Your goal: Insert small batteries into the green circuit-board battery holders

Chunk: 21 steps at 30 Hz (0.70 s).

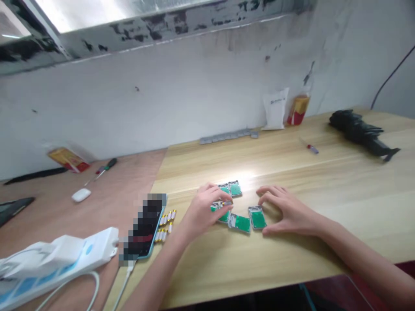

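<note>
My left hand (209, 206) pinches a small battery (227, 203) with gold-coloured ends between thumb and fingers. It hovers over a cluster of small grey modules with green circuit boards, partly hiding some of them. One module (235, 188) lies just beyond my fingers, and a tilted module (240, 223) lies below my thumb. My right hand (287, 211) has its fingers apart beside the rightmost module (258, 217). Its thumb and fingertip are close to that module's right corners; whether they touch it I cannot tell. Several batteries (165, 224) lie left of my left forearm.
A phone (144, 229) with a cable lies left of the batteries, near a white power strip (65, 263). Along the wall stand a row of grey pieces (228, 137), a white packet (275, 110) and a yellow-red bag (298, 110). A screwdriver (312, 149) and a black object (359, 131) lie right.
</note>
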Each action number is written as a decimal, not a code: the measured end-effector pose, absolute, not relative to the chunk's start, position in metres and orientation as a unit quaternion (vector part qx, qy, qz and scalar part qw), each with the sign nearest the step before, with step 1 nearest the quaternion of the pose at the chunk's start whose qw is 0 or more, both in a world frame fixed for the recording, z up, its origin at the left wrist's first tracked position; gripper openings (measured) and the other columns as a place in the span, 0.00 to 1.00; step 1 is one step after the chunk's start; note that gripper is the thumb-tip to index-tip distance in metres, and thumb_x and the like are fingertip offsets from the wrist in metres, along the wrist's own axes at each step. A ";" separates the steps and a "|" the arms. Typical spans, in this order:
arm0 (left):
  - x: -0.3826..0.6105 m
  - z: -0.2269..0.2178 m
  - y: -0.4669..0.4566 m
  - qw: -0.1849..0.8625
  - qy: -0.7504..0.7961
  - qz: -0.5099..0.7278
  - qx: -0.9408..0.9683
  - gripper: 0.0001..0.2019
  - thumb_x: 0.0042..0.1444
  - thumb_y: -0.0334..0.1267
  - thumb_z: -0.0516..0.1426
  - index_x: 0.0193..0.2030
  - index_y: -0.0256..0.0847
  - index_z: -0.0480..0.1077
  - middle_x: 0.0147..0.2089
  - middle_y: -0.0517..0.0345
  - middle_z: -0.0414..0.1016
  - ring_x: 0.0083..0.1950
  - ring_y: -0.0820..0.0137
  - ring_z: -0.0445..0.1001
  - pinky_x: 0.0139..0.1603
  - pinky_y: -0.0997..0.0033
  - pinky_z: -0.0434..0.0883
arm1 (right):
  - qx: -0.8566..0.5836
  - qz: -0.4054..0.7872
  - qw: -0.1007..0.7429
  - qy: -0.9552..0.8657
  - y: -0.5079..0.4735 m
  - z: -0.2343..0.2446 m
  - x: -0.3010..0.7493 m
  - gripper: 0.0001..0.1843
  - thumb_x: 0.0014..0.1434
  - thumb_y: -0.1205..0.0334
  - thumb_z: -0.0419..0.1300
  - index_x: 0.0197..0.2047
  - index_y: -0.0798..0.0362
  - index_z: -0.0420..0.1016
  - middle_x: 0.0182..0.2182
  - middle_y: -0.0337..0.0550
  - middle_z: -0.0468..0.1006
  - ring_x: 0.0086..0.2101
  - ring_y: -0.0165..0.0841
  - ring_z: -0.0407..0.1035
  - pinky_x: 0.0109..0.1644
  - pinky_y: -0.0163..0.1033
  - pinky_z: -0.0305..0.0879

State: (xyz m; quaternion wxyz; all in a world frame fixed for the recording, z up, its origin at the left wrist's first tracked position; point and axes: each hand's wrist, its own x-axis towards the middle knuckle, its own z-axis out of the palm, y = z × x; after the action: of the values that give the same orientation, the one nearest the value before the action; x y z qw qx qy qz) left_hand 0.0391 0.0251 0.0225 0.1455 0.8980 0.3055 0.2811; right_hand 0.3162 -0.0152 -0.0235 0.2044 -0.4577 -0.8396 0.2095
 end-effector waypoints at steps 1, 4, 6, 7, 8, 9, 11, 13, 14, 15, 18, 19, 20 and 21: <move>0.048 0.022 0.028 0.151 0.297 0.265 0.905 0.02 0.59 0.36 0.61 0.37 0.41 0.74 0.35 0.58 0.78 0.42 0.66 0.71 0.48 0.63 0.66 | -0.457 0.210 0.207 -0.839 -0.015 -0.023 0.316 0.29 0.46 0.38 0.67 0.45 0.46 0.72 0.56 0.49 0.66 0.57 0.50 0.58 0.59 0.57 0.55; 0.073 0.020 0.033 0.144 0.261 0.204 0.932 0.05 0.59 0.40 0.61 0.35 0.42 0.75 0.34 0.60 0.78 0.41 0.67 0.71 0.49 0.64 0.64 | -0.454 0.211 0.216 -0.838 -0.015 -0.023 0.316 0.28 0.46 0.38 0.67 0.44 0.46 0.72 0.55 0.48 0.67 0.56 0.50 0.59 0.59 0.56 0.56; 0.085 0.016 0.034 0.131 0.245 0.178 0.944 0.06 0.59 0.41 0.61 0.36 0.43 0.76 0.35 0.59 0.77 0.42 0.67 0.71 0.50 0.63 0.63 | -0.453 0.210 0.221 -0.838 -0.014 -0.024 0.316 0.28 0.46 0.38 0.67 0.44 0.46 0.72 0.55 0.48 0.67 0.56 0.50 0.59 0.59 0.56 0.56; 0.089 0.013 0.035 0.126 0.244 0.173 0.946 0.05 0.59 0.41 0.61 0.36 0.44 0.76 0.35 0.59 0.77 0.43 0.66 0.71 0.50 0.63 0.63 | -0.451 0.210 0.222 -0.838 -0.014 -0.024 0.316 0.28 0.46 0.38 0.67 0.44 0.46 0.72 0.55 0.48 0.67 0.56 0.50 0.59 0.59 0.56 0.56; 0.092 0.010 0.035 0.124 0.245 0.171 0.946 0.05 0.59 0.40 0.61 0.36 0.44 0.77 0.36 0.58 0.77 0.43 0.66 0.70 0.50 0.63 0.64 | -0.450 0.210 0.222 -0.839 -0.013 -0.025 0.316 0.29 0.45 0.37 0.68 0.44 0.46 0.72 0.55 0.48 0.67 0.56 0.49 0.59 0.59 0.55 0.56; 0.093 0.006 0.035 0.123 0.248 0.171 0.946 0.04 0.59 0.40 0.61 0.36 0.43 0.77 0.36 0.58 0.77 0.43 0.66 0.70 0.50 0.63 0.64 | -0.449 0.210 0.222 -0.839 -0.013 -0.025 0.316 0.29 0.45 0.37 0.68 0.44 0.47 0.72 0.55 0.49 0.67 0.56 0.49 0.59 0.59 0.55 0.56; 0.095 -0.001 0.035 0.126 0.251 0.174 0.944 0.04 0.58 0.39 0.62 0.36 0.43 0.77 0.36 0.58 0.77 0.43 0.66 0.70 0.49 0.64 0.65 | -0.448 0.209 0.223 -0.840 -0.013 -0.025 0.317 0.30 0.45 0.37 0.68 0.44 0.47 0.71 0.54 0.50 0.67 0.56 0.49 0.58 0.59 0.54 0.56; 0.095 -0.006 0.036 0.132 0.247 0.182 0.943 0.04 0.58 0.38 0.62 0.38 0.42 0.76 0.36 0.58 0.77 0.43 0.66 0.70 0.50 0.64 0.65 | -0.447 0.209 0.223 -0.841 -0.013 -0.025 0.317 0.30 0.46 0.37 0.68 0.45 0.48 0.71 0.54 0.50 0.66 0.56 0.48 0.58 0.59 0.54 0.55; 0.095 -0.008 0.037 0.136 0.246 0.187 0.941 0.04 0.58 0.37 0.61 0.39 0.42 0.76 0.37 0.58 0.78 0.43 0.66 0.71 0.50 0.64 0.66 | -0.447 0.209 0.224 -0.840 -0.013 -0.025 0.316 0.30 0.46 0.37 0.68 0.45 0.48 0.71 0.54 0.50 0.66 0.56 0.48 0.58 0.59 0.53 0.55; 0.094 -0.009 0.037 0.142 0.245 0.193 0.940 0.04 0.58 0.37 0.61 0.40 0.42 0.76 0.38 0.58 0.78 0.43 0.66 0.71 0.51 0.63 0.66 | -0.447 0.209 0.225 -0.840 -0.013 -0.024 0.316 0.30 0.46 0.37 0.68 0.46 0.48 0.71 0.54 0.50 0.66 0.56 0.48 0.58 0.59 0.53 0.55; 0.091 -0.007 0.038 0.163 0.245 0.203 0.934 0.06 0.58 0.37 0.62 0.42 0.43 0.75 0.39 0.58 0.78 0.44 0.66 0.70 0.51 0.63 0.66 | -0.446 0.207 0.222 -0.842 -0.012 -0.025 0.317 0.30 0.46 0.38 0.68 0.46 0.47 0.71 0.54 0.49 0.66 0.56 0.48 0.58 0.59 0.53 0.55; 0.090 -0.006 0.038 0.168 0.246 0.203 0.933 0.07 0.58 0.38 0.62 0.43 0.43 0.76 0.39 0.58 0.78 0.44 0.66 0.70 0.51 0.63 0.66 | -0.446 0.207 0.221 -0.843 -0.012 -0.025 0.317 0.29 0.46 0.38 0.68 0.46 0.47 0.71 0.54 0.49 0.66 0.56 0.48 0.58 0.59 0.53 0.55; 0.089 -0.004 0.039 0.169 0.248 0.203 0.932 0.07 0.58 0.38 0.62 0.43 0.43 0.76 0.39 0.58 0.78 0.44 0.66 0.70 0.51 0.63 0.66 | -0.445 0.206 0.219 -0.844 -0.012 -0.025 0.316 0.29 0.47 0.38 0.67 0.45 0.47 0.71 0.54 0.49 0.66 0.56 0.48 0.58 0.59 0.53 0.55; 0.087 -0.003 0.039 0.167 0.251 0.205 0.931 0.08 0.58 0.39 0.62 0.43 0.43 0.76 0.40 0.57 0.78 0.45 0.66 0.70 0.51 0.62 0.66 | -0.444 0.205 0.218 -0.844 -0.012 -0.025 0.316 0.29 0.47 0.38 0.67 0.45 0.47 0.71 0.54 0.49 0.66 0.56 0.48 0.58 0.59 0.53 0.55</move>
State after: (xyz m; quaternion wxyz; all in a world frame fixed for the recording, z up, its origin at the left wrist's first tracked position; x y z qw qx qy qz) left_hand 0.0874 0.0387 -0.0029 0.1665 0.9312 0.2515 0.2048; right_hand 0.3164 -0.0117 -0.0248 0.2183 -0.4443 -0.8443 0.2055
